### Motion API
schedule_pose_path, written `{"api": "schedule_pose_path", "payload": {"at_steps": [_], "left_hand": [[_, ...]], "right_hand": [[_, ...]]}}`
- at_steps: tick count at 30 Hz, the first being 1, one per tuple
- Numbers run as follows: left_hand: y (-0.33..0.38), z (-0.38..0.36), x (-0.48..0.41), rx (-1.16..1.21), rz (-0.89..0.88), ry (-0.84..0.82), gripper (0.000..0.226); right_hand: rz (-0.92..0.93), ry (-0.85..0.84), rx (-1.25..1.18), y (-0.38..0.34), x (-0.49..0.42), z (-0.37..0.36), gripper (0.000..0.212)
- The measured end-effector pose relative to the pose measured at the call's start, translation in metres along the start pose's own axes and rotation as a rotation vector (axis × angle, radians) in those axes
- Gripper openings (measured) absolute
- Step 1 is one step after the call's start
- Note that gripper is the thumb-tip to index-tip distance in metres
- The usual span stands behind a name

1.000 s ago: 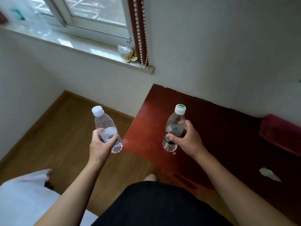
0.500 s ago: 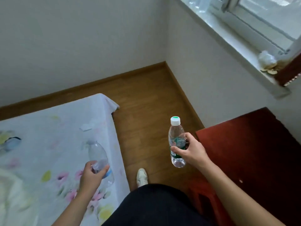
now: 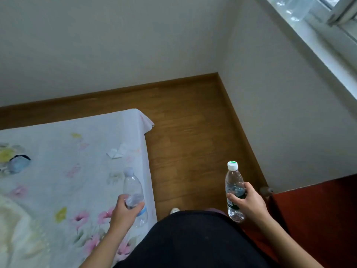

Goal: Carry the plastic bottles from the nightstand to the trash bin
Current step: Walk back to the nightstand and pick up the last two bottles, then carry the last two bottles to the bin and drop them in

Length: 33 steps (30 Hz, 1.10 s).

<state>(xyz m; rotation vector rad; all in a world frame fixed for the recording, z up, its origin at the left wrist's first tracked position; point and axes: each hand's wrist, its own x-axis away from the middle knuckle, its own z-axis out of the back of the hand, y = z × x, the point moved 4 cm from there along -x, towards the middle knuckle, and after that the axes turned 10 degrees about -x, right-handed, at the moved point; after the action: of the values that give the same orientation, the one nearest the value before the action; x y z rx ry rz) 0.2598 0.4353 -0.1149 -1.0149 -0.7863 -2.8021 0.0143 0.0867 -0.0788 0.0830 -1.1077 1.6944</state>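
From the head view we are looking down over our own dark clothing (image 3: 193, 242) at a wooden floor (image 3: 185, 144), and we are taking the bed (image 3: 63, 171) with its floral sheet as our landmark. Our left hand (image 3: 125, 210) is hanging over the bed's right edge, fingers and thumb curled around the lower half of a clear bottle with a pale cap (image 3: 134, 194), which is standing nearly upright above the sheet. Off to the right of the bed, across the strip of floor, our right hand (image 3: 248, 203) is wrapping around the middle of a second clear bottle with a white and green cap (image 3: 234, 190), thumb across the dark label, bottle upright with its cap on top. Farther right from the bed again, the red nightstand (image 3: 318, 213) is showing at the frame's edge, just beside that hand. A folded scrap of white paper (image 3: 116, 152) is lying on the bed near its right edge. A white shoe tip (image 3: 174, 210) is peeking out on the floor just right of the bed. The window sill (image 3: 318, 47) is running well beyond the bed, along the right wall.
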Motion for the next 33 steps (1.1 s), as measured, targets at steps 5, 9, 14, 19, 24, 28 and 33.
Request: {"api": "schedule_pose_path", "payload": {"at_steps": [5,9,14,19,24,28,33], "left_hand": [[0.064,0.008,-0.052,-0.049,-0.09,-0.053,0.049],[0.112,0.012,-0.096,-0.069,-0.068,-0.029,0.053],[0.154,0.018,-0.136,-0.066,0.047,0.027,0.052],[0.184,0.026,-0.166,0.045,0.199,0.086,0.047],[0.208,0.043,-0.188,0.154,0.254,0.134,0.051],[0.214,0.062,-0.214,0.263,0.329,0.194,0.043],[0.23,0.092,-0.29,0.297,0.35,0.203,0.04]], "right_hand": [[-0.065,0.037,0.016,-0.015,-0.046,0.013,0.047],[-0.104,0.047,-0.02,-0.034,-0.105,0.025,0.053],[-0.062,0.003,-0.018,-0.093,-0.192,0.037,0.055],[0.083,-0.121,0.036,-0.191,-0.283,0.038,0.06],[0.248,-0.258,0.103,-0.302,-0.361,0.014,0.057],[0.364,-0.336,0.168,-0.383,-0.415,-0.019,0.056],[0.365,-0.359,0.263,-0.449,-0.482,-0.054,0.057]]}}
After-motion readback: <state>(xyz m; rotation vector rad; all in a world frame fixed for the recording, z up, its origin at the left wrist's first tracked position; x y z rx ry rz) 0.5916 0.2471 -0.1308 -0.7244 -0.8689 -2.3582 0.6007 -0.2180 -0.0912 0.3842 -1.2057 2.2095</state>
